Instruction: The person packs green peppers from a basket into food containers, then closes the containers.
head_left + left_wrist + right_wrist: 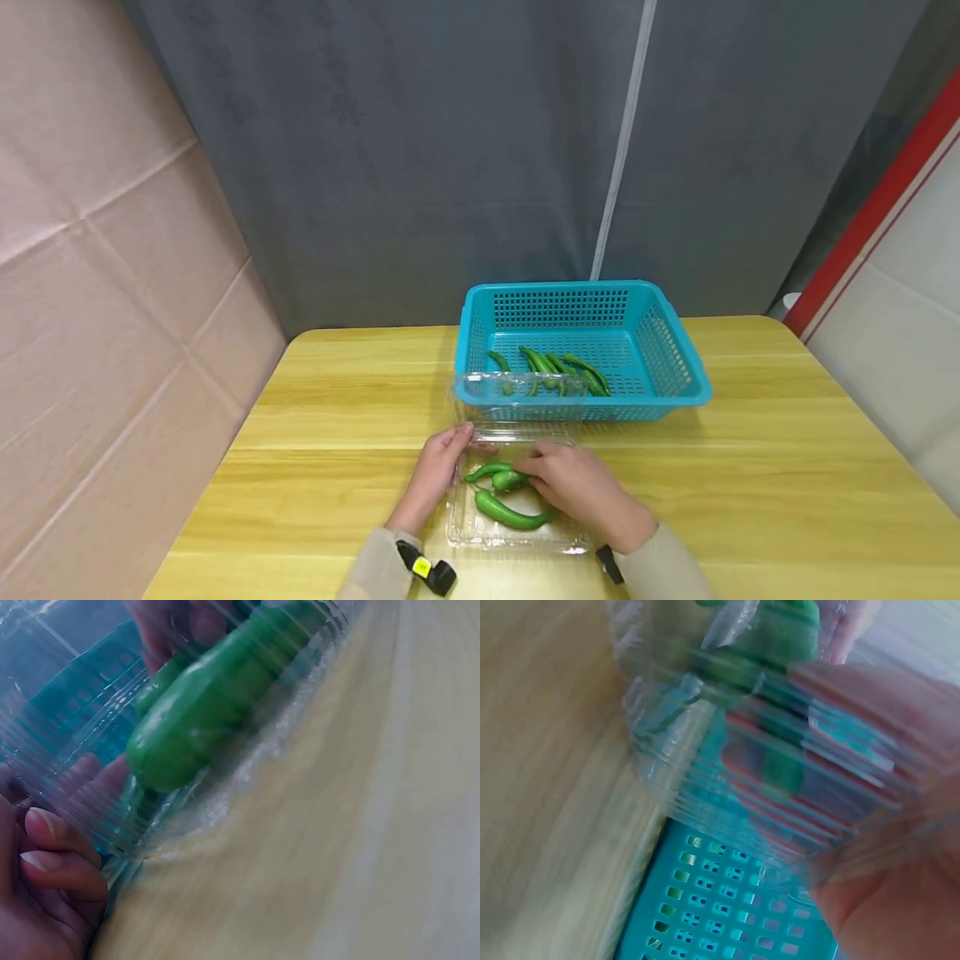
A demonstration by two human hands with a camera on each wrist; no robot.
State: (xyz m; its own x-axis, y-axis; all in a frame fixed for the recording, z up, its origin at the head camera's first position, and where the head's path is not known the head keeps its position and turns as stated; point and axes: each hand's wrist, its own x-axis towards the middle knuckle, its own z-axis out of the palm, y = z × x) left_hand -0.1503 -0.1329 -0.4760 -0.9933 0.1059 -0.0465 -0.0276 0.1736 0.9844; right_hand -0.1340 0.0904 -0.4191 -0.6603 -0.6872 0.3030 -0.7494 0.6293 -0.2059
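A clear plastic clamshell box (517, 543) lies unfolded on the table, its lid (517, 414) raised toward the basket. Its left side is gripped by my left hand (435, 473), thumb at the hinge end. Inside the box my right hand (576, 485) pinches a green pepper (508, 481); the far end is hidden under the fingers. Beside that lie a slimmer green pepper (486, 472) and, closer to me, a large curved green pepper (510, 512). Through the clear wall, the left wrist view shows a pepper (202, 705), and the right wrist view shows my fingers (817, 780) around green.
A blue perforated basket (678, 402) stands behind the box, with several green peppers (585, 367) in it. The lid overlaps its front wall. Wood-grain table (337, 400) spreads to both sides; a grey curtain (375, 167) hangs at the back.
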